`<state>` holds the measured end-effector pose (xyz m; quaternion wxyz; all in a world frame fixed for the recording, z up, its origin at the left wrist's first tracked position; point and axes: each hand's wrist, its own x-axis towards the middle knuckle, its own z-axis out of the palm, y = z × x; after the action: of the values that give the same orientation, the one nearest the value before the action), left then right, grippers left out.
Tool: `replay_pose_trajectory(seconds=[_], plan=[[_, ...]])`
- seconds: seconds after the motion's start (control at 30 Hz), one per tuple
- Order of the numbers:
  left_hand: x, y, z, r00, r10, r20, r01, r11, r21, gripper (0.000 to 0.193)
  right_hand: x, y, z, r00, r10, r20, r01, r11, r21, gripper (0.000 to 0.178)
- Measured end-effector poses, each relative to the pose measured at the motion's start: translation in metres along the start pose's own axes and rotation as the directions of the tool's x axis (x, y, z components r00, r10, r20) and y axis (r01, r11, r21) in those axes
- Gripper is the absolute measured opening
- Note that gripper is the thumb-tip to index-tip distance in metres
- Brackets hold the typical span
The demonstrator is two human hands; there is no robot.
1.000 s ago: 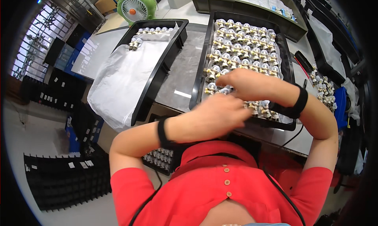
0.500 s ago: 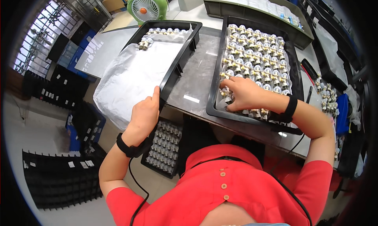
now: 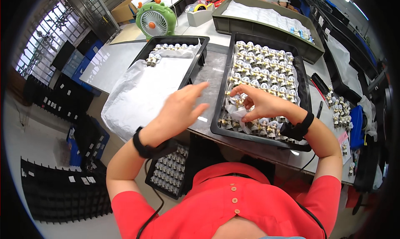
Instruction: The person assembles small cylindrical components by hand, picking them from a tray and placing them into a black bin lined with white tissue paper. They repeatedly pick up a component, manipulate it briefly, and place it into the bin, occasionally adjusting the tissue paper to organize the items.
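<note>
My right hand (image 3: 264,104) hangs over the near left part of a black tray (image 3: 217,118), thumb and index finger curved and apart. Below those fingers are small white-and-gold figurines (image 3: 273,77) with clear domed tops, standing in rows. A crumpled white sheet (image 3: 236,113) shows beside the thumb; whether the hand touches it is hard to see. My left hand (image 3: 179,110) is in the air near the second black tray (image 3: 196,60), fingers spread, holding nothing. White paper (image 3: 154,89) lines that tray and drapes over its near side, with several figurines (image 3: 153,60) at its far end.
A green fan (image 3: 156,20) stands behind the left tray. At the back right is a large olive bin (image 3: 223,24) lined with white sheeting. More figurines (image 3: 341,112) lie right of the tray, near a blue bin (image 3: 357,126). Another filled tray (image 3: 166,172) is below the table edge.
My left hand has left the left tray's near edge and moved right and up, its fingers spreading. The right hand stays over the right tray; more of the white sheet shows below its fingers.
</note>
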<state>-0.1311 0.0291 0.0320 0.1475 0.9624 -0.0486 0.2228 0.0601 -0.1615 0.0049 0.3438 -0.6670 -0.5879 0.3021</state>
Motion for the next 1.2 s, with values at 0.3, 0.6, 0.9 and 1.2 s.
replay_pose_trajectory(seconds=[0.3, 0.6, 0.9, 1.2], plan=[[0.058, 0.012, 0.050, 0.955, -0.191, 0.228, 0.297, 0.607, -0.737, 0.056, 0.000, 0.001, -0.006, 0.983, -0.110, -0.148, 0.139, 0.970, 0.202, 0.070], [0.103, 0.000, 0.074, 0.964, -0.191, -0.187, -0.084, 0.449, -0.889, 0.050, 0.014, -0.013, -0.040, 0.868, -0.117, -0.483, 0.295, 0.903, 0.312, 0.075], [0.103, 0.005, 0.084, 0.958, -0.279, -0.066, 0.034, 0.341, -0.940, 0.047, 0.028, 0.020, -0.030, 0.671, -0.438, -0.599, 0.283, 0.897, -0.339, 0.074], [0.093, -0.008, 0.086, 0.937, -0.346, 0.055, 0.086, 0.075, -0.993, 0.042, 0.034, 0.029, -0.022, 0.661, -0.395, -0.637, 0.318, 0.917, -0.239, 0.070]])
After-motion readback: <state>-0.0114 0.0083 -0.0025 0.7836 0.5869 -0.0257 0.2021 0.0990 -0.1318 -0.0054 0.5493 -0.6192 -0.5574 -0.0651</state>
